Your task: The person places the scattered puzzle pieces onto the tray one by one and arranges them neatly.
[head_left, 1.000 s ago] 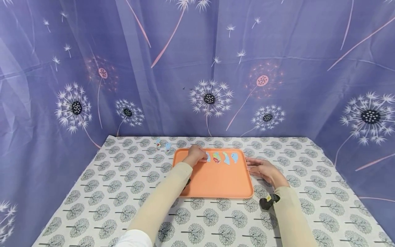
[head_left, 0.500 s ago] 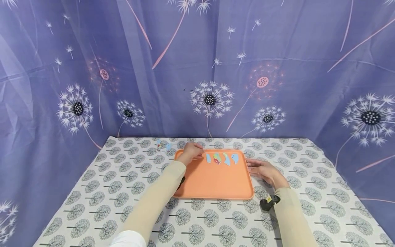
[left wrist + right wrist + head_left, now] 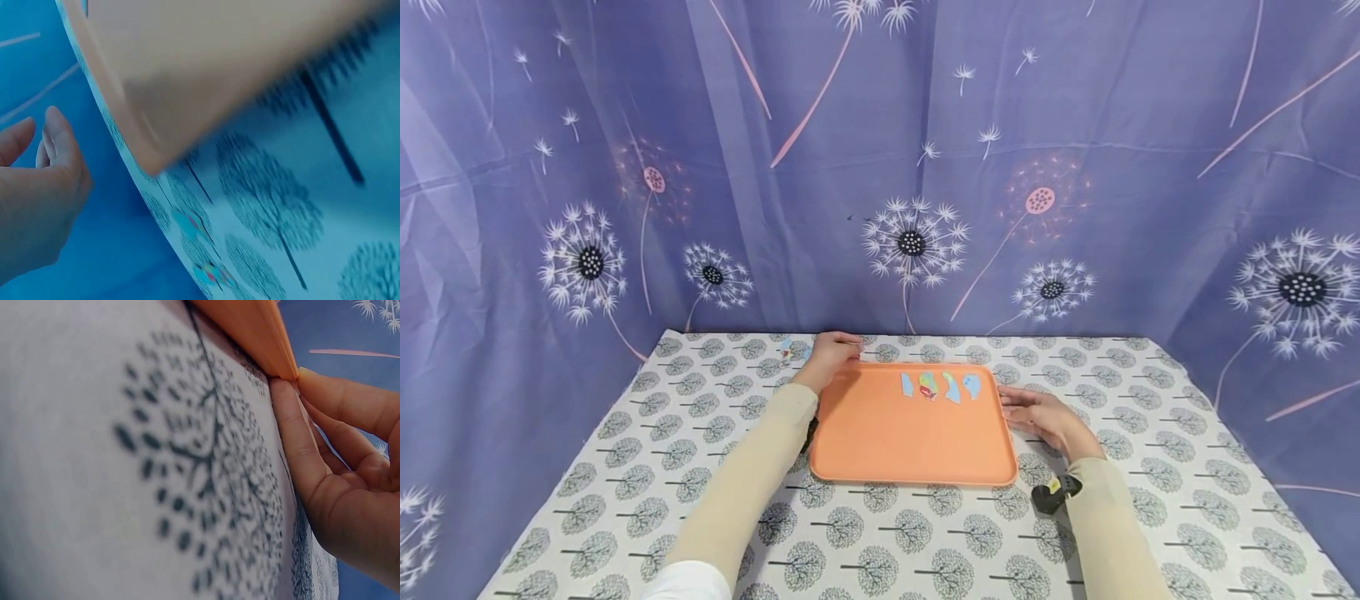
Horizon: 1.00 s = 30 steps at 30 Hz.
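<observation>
An orange tray (image 3: 917, 450) lies on the table. Along its far side runs a row of several flat, cut-out picture pieces, among them a small blue piece (image 3: 907, 384), a green-and-red piece (image 3: 928, 385) and a rounded blue piece (image 3: 972, 385). My left hand (image 3: 831, 358) is over the tray's far left corner, its fingers loosely bent with nothing between them. Just left of it lie loose picture pieces (image 3: 786, 352), which the left wrist view shows as two blurred colourful pieces (image 3: 190, 222). My right hand (image 3: 1041, 415) touches the tray's right edge with fingertips and thumb.
A white tablecloth (image 3: 700, 500) printed with grey trees covers the table. Behind it and on both sides hangs a purple-blue curtain (image 3: 820, 250) with dandelions. A black wrist device (image 3: 1051, 495) sits at the right sleeve.
My left hand has let go of the small blue piece, leaving it at the row's left end, and moved left to the tray's corner. The right hand has stayed at the edge.
</observation>
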Available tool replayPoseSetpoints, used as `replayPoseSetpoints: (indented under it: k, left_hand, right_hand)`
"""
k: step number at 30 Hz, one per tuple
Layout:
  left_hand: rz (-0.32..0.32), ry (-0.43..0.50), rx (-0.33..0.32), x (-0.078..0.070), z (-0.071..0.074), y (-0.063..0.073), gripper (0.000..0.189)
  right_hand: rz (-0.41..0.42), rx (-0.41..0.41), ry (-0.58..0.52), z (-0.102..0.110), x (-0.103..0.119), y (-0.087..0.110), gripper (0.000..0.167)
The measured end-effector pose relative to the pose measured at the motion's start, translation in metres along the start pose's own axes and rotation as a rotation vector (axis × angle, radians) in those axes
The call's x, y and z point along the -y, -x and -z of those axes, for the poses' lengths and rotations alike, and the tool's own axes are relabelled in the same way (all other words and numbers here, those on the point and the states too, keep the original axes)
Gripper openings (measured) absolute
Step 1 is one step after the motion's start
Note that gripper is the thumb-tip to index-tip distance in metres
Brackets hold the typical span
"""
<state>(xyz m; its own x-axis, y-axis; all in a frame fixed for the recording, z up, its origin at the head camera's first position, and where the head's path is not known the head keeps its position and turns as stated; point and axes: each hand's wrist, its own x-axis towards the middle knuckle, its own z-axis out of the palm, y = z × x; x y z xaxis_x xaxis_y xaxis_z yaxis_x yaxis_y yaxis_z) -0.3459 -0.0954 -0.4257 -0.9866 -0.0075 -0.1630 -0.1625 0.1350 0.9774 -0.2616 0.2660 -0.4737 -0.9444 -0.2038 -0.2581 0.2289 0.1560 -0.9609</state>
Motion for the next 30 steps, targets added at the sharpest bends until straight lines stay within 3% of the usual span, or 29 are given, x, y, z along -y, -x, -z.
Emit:
replayPoseSetpoints:
  k: [8, 16, 23, 27, 30]
  left_hand:
    - [-0.032, 0.027, -0.075, 0.008, 0.037, -0.014, 0.035]
    - [-0.045, -0.079, -0.137, 0.019, 0.069, -0.017, 0.036]
    - [-0.011, -0.226, -0.187, 0.035, 0.08, -0.026, 0.032]
    - [-0.011, -0.304, -0.174, 0.044, 0.083, -0.034, 0.032]
    - [-0.015, -0.303, -0.148, 0.045, 0.082, -0.034, 0.037]
  right_hand:
    - [0.002, 0.002, -0.012, 0.0, -0.001, 0.0, 0.062]
    - [-0.006, -0.009, 0.003, 0.0, -0.001, 0.0, 0.061]
    - [-0.01, -0.018, 0.0, 0.0, 0.0, -0.001, 0.061]
    - [-0.008, -0.016, 0.0, 0.0, 0.0, -0.001, 0.062]
    - [-0.003, -0.007, 0.002, 0.0, 0.001, 0.0, 0.062]
